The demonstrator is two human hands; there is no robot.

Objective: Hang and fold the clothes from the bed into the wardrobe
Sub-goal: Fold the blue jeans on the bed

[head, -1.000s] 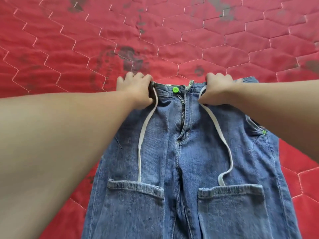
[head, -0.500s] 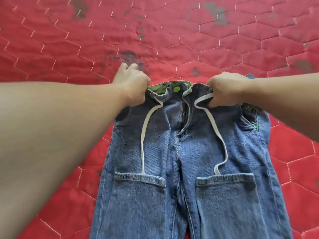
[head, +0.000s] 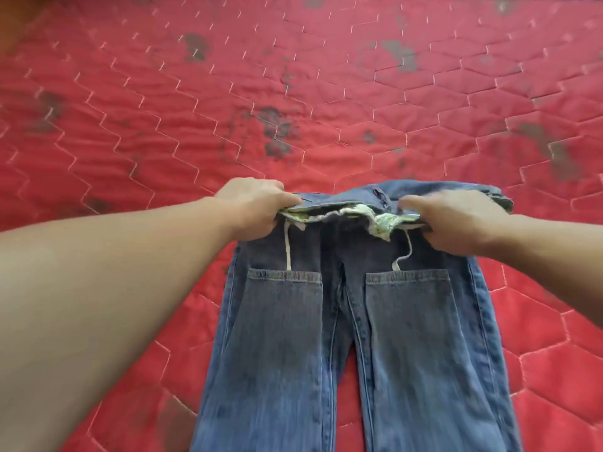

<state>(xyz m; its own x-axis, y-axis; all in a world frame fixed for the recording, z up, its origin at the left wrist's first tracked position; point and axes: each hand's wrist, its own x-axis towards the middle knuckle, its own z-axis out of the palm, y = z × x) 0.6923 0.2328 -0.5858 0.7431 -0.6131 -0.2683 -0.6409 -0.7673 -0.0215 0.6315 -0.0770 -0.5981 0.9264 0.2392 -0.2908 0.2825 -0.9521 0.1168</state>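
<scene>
Both grips, jeans [head: 352, 337] waistband now folded

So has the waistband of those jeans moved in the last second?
Yes. The waistband has been rolled down toward the patch pockets, hiding the green button; both hands grip it.

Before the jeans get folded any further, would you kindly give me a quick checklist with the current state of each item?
1. Left hand grips the waistband: ok.
2. Right hand grips the waistband: ok.
3. Jeans legs lie flat and side by side on the red quilt: ok.
4. White drawstrings tucked away: not ok, both dangle loose over the front.
5. Waistband flat: not ok, the pale lining is bunched at the fly.
6. Leg hems aligned: cannot tell, out of frame.
</scene>
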